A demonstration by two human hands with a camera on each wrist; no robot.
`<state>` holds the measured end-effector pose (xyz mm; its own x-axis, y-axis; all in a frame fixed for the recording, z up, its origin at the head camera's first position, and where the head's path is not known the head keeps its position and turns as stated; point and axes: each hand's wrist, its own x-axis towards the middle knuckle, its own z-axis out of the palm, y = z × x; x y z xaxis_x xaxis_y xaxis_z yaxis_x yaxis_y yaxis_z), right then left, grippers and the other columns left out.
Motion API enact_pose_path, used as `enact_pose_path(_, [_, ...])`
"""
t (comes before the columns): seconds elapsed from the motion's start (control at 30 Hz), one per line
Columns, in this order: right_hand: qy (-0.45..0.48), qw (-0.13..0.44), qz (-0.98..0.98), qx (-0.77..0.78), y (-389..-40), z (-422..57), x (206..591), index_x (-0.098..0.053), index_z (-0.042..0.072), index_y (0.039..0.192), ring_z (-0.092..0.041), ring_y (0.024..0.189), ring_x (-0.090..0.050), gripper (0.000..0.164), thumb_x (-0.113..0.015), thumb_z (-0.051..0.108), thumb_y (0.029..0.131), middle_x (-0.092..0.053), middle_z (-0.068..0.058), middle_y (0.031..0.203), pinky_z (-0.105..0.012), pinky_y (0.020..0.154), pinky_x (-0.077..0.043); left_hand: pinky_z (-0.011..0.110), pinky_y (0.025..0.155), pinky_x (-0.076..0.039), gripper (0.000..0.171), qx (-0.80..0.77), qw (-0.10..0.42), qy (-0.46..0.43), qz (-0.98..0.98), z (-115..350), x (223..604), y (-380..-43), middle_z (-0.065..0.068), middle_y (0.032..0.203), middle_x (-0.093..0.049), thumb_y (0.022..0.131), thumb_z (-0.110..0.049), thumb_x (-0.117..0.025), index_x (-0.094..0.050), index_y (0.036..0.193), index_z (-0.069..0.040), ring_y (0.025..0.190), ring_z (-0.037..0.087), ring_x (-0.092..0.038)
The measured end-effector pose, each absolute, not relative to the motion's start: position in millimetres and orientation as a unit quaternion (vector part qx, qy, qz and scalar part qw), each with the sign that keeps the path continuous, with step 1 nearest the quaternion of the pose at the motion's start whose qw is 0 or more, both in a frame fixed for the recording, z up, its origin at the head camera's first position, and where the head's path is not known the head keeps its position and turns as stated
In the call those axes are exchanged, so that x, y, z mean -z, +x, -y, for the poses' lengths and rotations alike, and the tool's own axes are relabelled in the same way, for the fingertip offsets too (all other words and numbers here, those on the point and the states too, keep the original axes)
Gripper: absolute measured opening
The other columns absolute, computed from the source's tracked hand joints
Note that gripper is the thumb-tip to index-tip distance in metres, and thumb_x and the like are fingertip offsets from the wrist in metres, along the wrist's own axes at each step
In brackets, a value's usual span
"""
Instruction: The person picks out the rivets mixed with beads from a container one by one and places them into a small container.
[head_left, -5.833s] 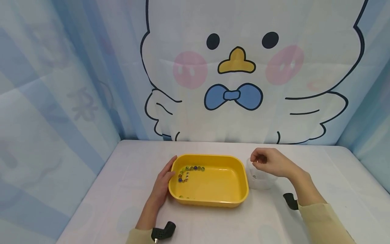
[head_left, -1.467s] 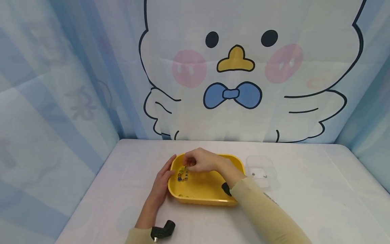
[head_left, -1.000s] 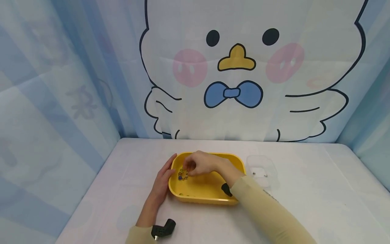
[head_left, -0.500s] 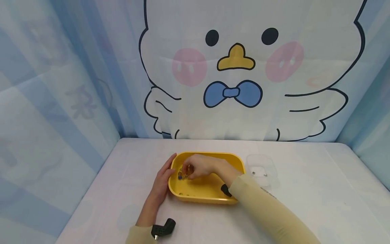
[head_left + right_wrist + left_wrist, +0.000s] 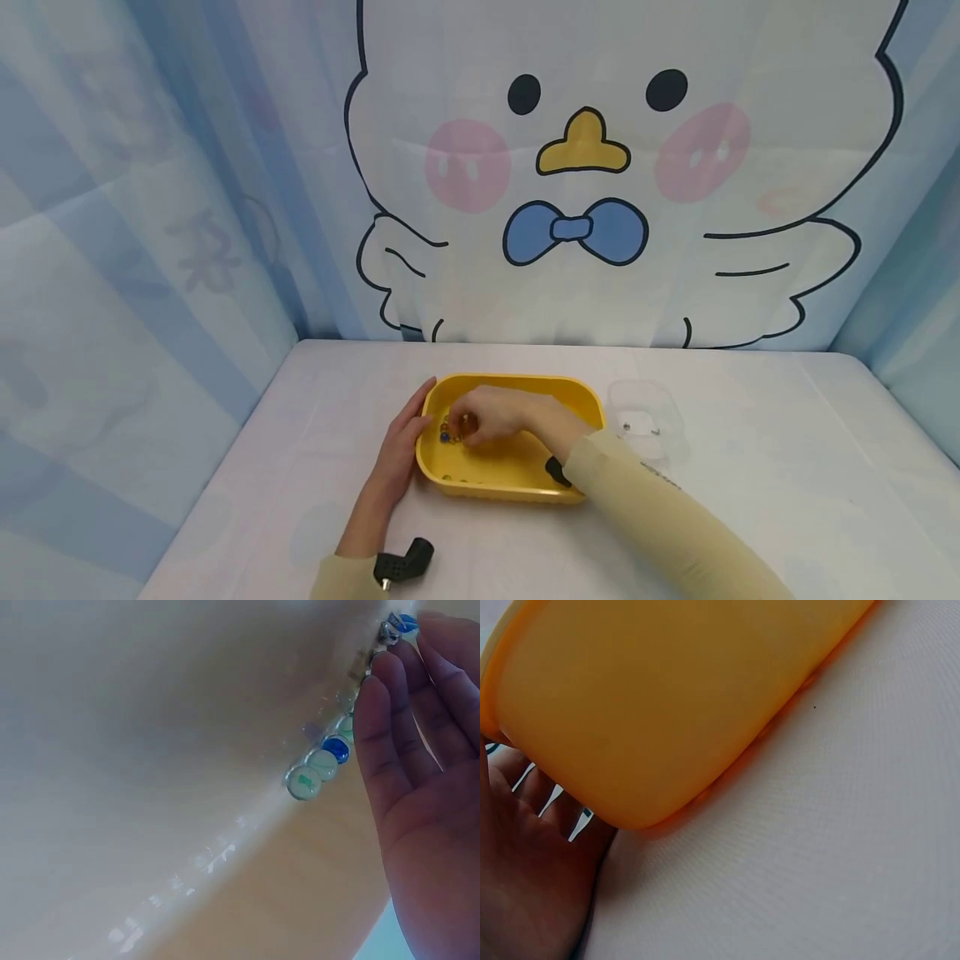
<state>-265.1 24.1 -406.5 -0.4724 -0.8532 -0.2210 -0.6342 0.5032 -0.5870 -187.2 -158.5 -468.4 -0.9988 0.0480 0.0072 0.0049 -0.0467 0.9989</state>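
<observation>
Head view shows left grip (image 5: 397, 450) apart against yellow tray (image 5: 510, 490), right grip (image 5: 493, 412) at marbles (image 5: 446, 437), hold unclear.

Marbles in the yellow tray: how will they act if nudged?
The marbles look round and glassy, so they'd probably roll at a light push. Their smooth, shiny surface may feel slippery in a pinch. Several sit close together in a row, so nudging one could shift its neighbours, though the tray's raised walls should likely contain them.
</observation>
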Motion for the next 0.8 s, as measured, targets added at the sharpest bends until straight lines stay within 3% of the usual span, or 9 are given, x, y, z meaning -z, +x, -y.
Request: enact_pose_path(0.8, [-0.446,0.269,-0.828,0.207,-261.4,-21.5,411.9,-0.073,0.018,0.096,-0.008,0.085,-0.056,0.011,-0.076,0.01,0.089,-0.064,0.011,0.091,-0.017,0.08,-0.051,0.043,0.122,-0.016,0.058,-0.724,0.015,0.015,-0.69,158.8,467.0,-185.8,0.001,0.165,-0.025,0.101,-0.011,-0.038,-0.035,0.159,-0.017,0.152,0.021,-0.018])
